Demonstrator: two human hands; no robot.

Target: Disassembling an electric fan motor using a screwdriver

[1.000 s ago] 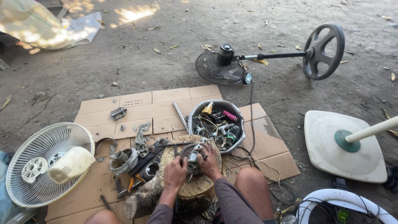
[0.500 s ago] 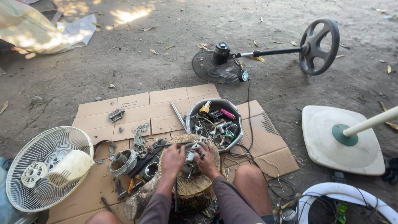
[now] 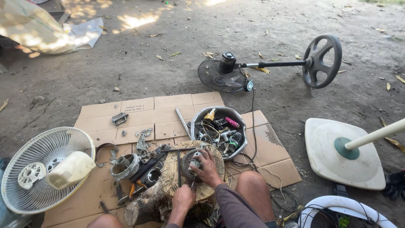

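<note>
Two hands down on the tree stump [image 3: 168,192] in front of me: my right hand [image 3: 206,169] is clamped over a small round motor part [image 3: 192,162] sitting on top of the stump, fingers curled around it, and my left hand [image 3: 182,198] is closed in a fist around the near end of a thin dark rod [image 3: 179,166] that stands across the stump top just left of the motor part. The stump rests on flattened cardboard [image 3: 139,114] spread over the dirt ground. Just beyond my right hand, touching the far edge of the stump, sits a metal bowl [image 3: 219,131] heaped with screws, wires and small bits. To the left of the stump lie loose metal rings and motor pieces [image 3: 126,164], and further left a white fan guard [image 3: 38,169] lies flat with a cream housing resting on it. Far across the cardboard, on bare dirt, a black fan [image 3: 223,74] lies on its side with its pole running right to a round spoked base [image 3: 322,61]. On my right, well apart, there's a white fan base [image 3: 344,154] with a pale pole sticking out of it.
</note>
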